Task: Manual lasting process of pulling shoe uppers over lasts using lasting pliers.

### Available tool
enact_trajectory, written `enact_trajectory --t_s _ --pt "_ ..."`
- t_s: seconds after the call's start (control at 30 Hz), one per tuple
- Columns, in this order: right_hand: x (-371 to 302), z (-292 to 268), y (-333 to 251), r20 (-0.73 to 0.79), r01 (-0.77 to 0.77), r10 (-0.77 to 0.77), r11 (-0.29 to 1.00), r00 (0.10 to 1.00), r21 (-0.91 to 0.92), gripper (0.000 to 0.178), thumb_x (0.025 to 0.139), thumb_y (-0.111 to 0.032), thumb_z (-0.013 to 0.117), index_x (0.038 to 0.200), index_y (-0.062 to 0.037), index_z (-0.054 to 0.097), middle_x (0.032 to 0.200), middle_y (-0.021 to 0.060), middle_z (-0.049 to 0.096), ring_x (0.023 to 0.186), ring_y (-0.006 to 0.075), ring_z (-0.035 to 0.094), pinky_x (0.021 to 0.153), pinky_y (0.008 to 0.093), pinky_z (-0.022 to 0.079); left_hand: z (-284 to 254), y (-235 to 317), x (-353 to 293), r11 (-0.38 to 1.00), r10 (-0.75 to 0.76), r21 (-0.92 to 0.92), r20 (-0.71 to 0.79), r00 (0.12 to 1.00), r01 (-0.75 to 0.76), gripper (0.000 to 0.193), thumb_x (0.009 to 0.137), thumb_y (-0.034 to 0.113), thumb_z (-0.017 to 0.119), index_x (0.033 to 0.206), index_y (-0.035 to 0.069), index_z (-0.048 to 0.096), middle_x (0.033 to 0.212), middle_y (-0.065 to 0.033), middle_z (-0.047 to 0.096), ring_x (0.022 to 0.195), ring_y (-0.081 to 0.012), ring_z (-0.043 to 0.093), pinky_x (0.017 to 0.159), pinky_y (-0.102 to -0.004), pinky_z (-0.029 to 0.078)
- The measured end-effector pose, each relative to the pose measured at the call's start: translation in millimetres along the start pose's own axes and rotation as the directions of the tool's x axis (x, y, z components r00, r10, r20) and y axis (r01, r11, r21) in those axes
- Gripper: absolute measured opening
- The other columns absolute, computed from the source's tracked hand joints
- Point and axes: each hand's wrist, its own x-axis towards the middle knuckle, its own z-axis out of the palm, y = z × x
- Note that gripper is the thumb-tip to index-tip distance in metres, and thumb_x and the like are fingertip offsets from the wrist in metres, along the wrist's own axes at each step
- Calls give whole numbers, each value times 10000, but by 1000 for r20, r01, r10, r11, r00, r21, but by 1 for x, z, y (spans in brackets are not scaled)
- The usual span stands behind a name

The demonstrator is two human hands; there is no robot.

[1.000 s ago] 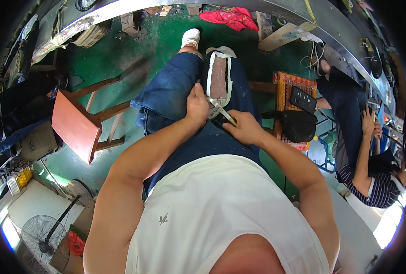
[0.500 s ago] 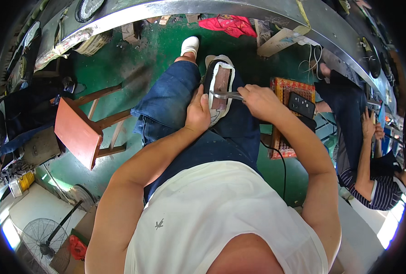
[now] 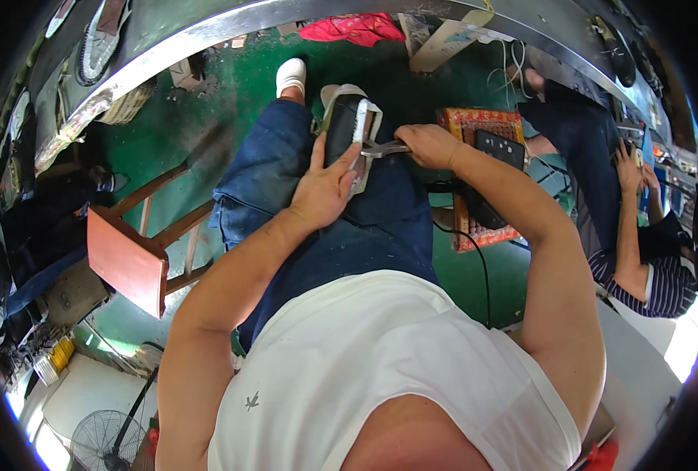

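Observation:
A shoe [image 3: 340, 133] with a black upper and a white edge band rests on my thighs, tilted so its dark side faces up and its underside turns to the right. My left hand [image 3: 323, 191] is closed on the shoe's near end, with the fingers laid along its side and white edge. From the right, my right hand [image 3: 430, 147] grips a pair of metal pliers [image 3: 383, 148]. The jaws of the pliers touch the white edge, close to my left fingertips. Whether they pinch the material is too small to tell.
A metal workbench edge [image 3: 263, 13] curves across the far side, with shoes on it. Right of my legs, a stool with a beaded seat [image 3: 475, 118] carries a black remote-like device [image 3: 500, 148]. Left stands a wooden chair [image 3: 127, 255]. Another person [image 3: 639, 275] works at far right.
The shoe has rolled to the right, so its dark side shows more and its brown underside less. My left hand has shifted its hold, fingers now stretched toward the white edge.

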Motion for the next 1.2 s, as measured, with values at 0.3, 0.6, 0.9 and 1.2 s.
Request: enact_trajectory --t_s 0.3,0.6,0.9,1.2 --pt "-13 -61 -82 203 -499 464 710 862 497 372 1041 -345 507 1006 11 611 913 247 678 893 456 647 772 474 493 -29 10 4 962 -200 -140 212 957 233 461 1018 187 512 1477 210 471 1518 -396 270 1218 -537 534 1042 -497 477" --pt "1 -25 -91 -19 -371 424 812 905 450 517 1055 -427 419 916 27 624 875 287 671 875 491 639 788 540 486 -25 -2 1 976 -90 -176 209 974 128 378 1009 196 527 1380 260 552 1524 -415 219 1165 -491 597 1012 -492 501" --pt "-9 -35 -102 237 -529 482 670 844 521 497 1050 -403 443 911 37 625 850 283 670 836 481 648 777 526 498 -23 -5 -6 936 -67 -323 229 971 140 597 990 120 594 1537 130 355 1624 -289 123 1453 -437 346 1193 -383 311" --pt "-23 -36 -137 185 -432 391 792 902 432 518 1050 -423 429 909 33 631 920 284 678 920 477 643 826 540 495 -25 -9 -4 849 -231 -418 257 938 324 960 906 166 731 1594 -28 90 1589 -291 284 1507 -348 275 1223 -359 230"
